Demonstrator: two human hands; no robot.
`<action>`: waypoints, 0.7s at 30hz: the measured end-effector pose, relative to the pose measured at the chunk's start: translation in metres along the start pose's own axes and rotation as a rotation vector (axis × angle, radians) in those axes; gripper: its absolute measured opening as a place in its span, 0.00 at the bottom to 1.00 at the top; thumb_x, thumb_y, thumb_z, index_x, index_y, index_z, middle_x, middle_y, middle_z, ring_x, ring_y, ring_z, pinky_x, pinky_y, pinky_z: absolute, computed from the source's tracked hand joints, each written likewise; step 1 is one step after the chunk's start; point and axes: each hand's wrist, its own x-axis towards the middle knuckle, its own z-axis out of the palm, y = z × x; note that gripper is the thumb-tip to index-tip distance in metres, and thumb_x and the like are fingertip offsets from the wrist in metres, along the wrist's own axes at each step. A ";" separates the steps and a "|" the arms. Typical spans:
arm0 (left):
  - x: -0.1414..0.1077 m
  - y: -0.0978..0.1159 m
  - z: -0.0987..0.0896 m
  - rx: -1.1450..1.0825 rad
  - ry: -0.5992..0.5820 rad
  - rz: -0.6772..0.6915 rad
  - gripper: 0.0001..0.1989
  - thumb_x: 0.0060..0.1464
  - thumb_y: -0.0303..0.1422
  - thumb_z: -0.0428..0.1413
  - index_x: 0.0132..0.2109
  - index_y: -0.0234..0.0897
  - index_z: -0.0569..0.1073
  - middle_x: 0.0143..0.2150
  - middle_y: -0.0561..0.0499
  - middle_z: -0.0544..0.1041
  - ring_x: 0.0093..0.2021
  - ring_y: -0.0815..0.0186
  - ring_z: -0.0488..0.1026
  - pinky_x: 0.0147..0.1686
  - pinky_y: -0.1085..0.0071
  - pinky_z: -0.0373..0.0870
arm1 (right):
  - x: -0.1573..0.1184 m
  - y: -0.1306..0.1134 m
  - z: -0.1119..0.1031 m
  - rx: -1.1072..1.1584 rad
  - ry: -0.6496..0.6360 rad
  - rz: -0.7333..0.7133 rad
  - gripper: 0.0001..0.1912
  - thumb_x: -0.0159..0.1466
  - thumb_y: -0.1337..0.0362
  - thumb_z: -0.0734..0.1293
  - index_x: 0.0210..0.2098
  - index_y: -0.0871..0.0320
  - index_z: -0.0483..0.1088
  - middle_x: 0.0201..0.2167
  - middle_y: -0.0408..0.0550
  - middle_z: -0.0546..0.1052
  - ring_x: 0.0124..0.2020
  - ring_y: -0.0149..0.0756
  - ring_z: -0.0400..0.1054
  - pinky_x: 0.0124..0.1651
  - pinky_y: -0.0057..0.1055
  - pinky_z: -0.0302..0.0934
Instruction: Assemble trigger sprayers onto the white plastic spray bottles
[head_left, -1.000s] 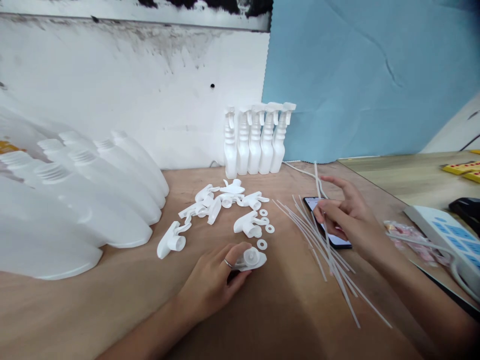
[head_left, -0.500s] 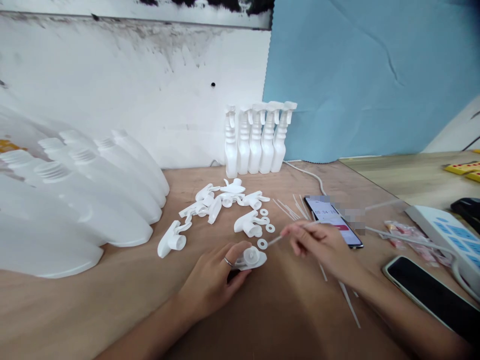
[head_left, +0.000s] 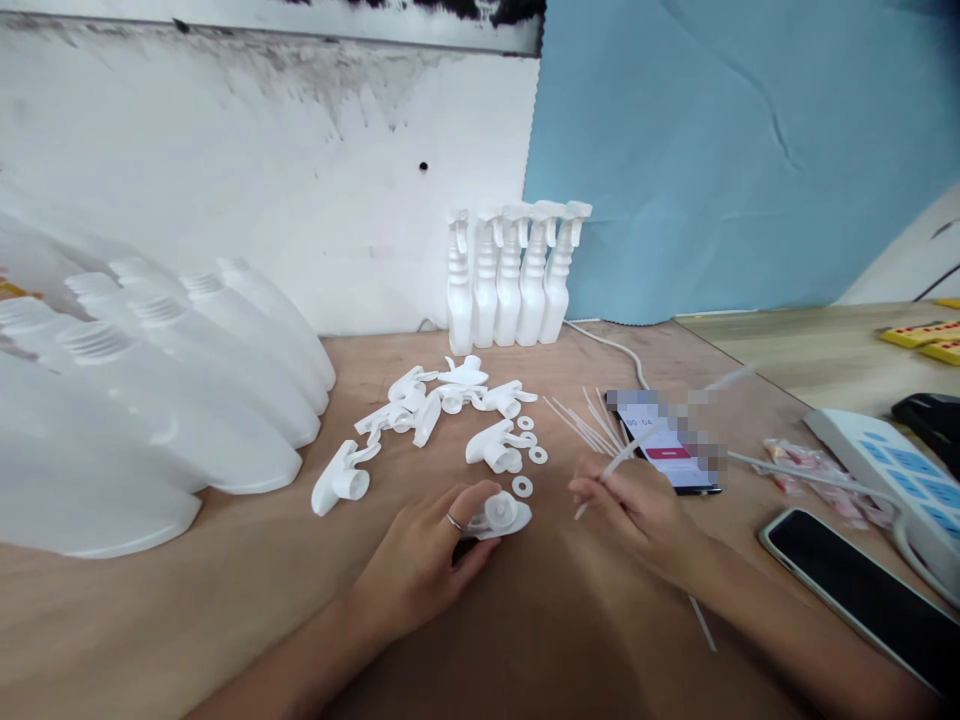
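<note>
My left hand is closed round a white spray head, whose round opening faces up. To its right, my right hand pinches a thin translucent tube that slants up to the right over a lit phone. Just beyond the held spray head lie several flat white rings. Next to the rings is a loose spray head, and more spray heads are piled behind it. Several thin tubes lie beside the lit phone.
Large white bottles without heads crowd the left side. A row of bottles with spray heads stands by the wall. On the right are a dark phone, a power strip, small pink packets and a white cable.
My right hand has drawn slightly back and to the right, and the tube in it is now tilted more steeply. My left hand keeps its hold on the spray head.
</note>
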 end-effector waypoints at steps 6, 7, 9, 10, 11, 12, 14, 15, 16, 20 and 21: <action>0.002 0.000 0.000 0.006 0.021 0.010 0.22 0.63 0.32 0.55 0.61 0.48 0.58 0.51 0.52 0.77 0.47 0.64 0.77 0.46 0.67 0.73 | 0.006 0.003 0.006 0.095 -0.337 0.183 0.12 0.70 0.59 0.64 0.31 0.56 0.71 0.26 0.41 0.75 0.28 0.31 0.68 0.33 0.27 0.58; 0.002 0.000 0.000 0.008 0.020 0.010 0.22 0.63 0.32 0.55 0.61 0.48 0.58 0.51 0.52 0.77 0.47 0.64 0.77 0.45 0.67 0.73 | 0.008 0.004 0.008 0.180 -0.328 0.231 0.13 0.70 0.58 0.65 0.30 0.57 0.71 0.24 0.40 0.74 0.27 0.31 0.68 0.31 0.27 0.58; 0.002 0.000 0.001 0.009 0.007 0.008 0.22 0.63 0.32 0.54 0.61 0.48 0.58 0.50 0.52 0.77 0.46 0.64 0.77 0.44 0.67 0.73 | 0.013 0.003 0.011 0.422 -0.266 0.322 0.15 0.69 0.54 0.65 0.30 0.58 0.71 0.22 0.41 0.72 0.24 0.30 0.67 0.28 0.27 0.61; 0.003 0.000 0.001 0.011 0.002 0.007 0.21 0.63 0.32 0.54 0.61 0.48 0.59 0.50 0.52 0.77 0.45 0.64 0.77 0.44 0.67 0.73 | 0.016 0.001 0.013 0.556 -0.227 0.352 0.16 0.68 0.52 0.65 0.31 0.58 0.71 0.23 0.41 0.73 0.23 0.30 0.68 0.28 0.27 0.63; 0.003 0.001 0.000 0.012 -0.004 0.004 0.21 0.63 0.32 0.54 0.60 0.48 0.59 0.49 0.52 0.77 0.44 0.64 0.77 0.43 0.67 0.73 | 0.018 -0.001 0.015 0.672 -0.190 0.370 0.17 0.67 0.51 0.66 0.32 0.59 0.71 0.25 0.43 0.75 0.24 0.31 0.70 0.30 0.28 0.66; 0.003 0.001 0.000 0.009 -0.010 0.000 0.20 0.64 0.32 0.54 0.60 0.47 0.59 0.48 0.52 0.77 0.43 0.64 0.77 0.42 0.68 0.73 | 0.021 -0.003 0.017 0.762 -0.161 0.378 0.16 0.65 0.51 0.68 0.33 0.59 0.72 0.28 0.44 0.77 0.27 0.32 0.73 0.33 0.30 0.69; 0.004 0.002 0.000 -0.001 -0.025 -0.009 0.19 0.64 0.33 0.53 0.59 0.47 0.60 0.46 0.53 0.77 0.41 0.64 0.76 0.40 0.68 0.72 | 0.027 -0.009 0.021 0.850 -0.130 0.373 0.15 0.62 0.53 0.72 0.34 0.59 0.72 0.31 0.46 0.79 0.32 0.34 0.75 0.40 0.32 0.71; 0.004 0.002 -0.001 -0.006 -0.031 -0.014 0.18 0.64 0.33 0.53 0.59 0.47 0.60 0.46 0.54 0.77 0.41 0.64 0.76 0.39 0.69 0.72 | 0.029 -0.012 0.023 0.860 -0.121 0.365 0.14 0.61 0.54 0.73 0.35 0.59 0.72 0.32 0.46 0.79 0.34 0.34 0.76 0.41 0.32 0.70; 0.004 0.002 -0.001 -0.010 -0.035 -0.017 0.18 0.65 0.34 0.53 0.59 0.47 0.60 0.46 0.54 0.77 0.41 0.65 0.76 0.39 0.69 0.72 | 0.031 -0.015 0.024 0.860 -0.110 0.352 0.13 0.61 0.55 0.73 0.35 0.58 0.72 0.32 0.46 0.80 0.34 0.34 0.76 0.42 0.32 0.70; 0.004 0.002 -0.001 -0.008 -0.039 -0.029 0.19 0.65 0.34 0.53 0.60 0.48 0.59 0.48 0.54 0.77 0.42 0.64 0.76 0.41 0.69 0.72 | 0.031 -0.025 0.026 0.797 -0.015 0.262 0.11 0.65 0.56 0.70 0.36 0.57 0.73 0.31 0.45 0.80 0.33 0.33 0.75 0.39 0.30 0.69; 0.004 0.002 -0.001 -0.009 -0.038 -0.033 0.19 0.65 0.34 0.53 0.60 0.48 0.59 0.48 0.54 0.77 0.42 0.65 0.76 0.41 0.69 0.72 | 0.030 -0.027 0.027 0.760 -0.002 0.256 0.11 0.65 0.55 0.70 0.36 0.57 0.73 0.31 0.45 0.80 0.33 0.34 0.75 0.38 0.30 0.69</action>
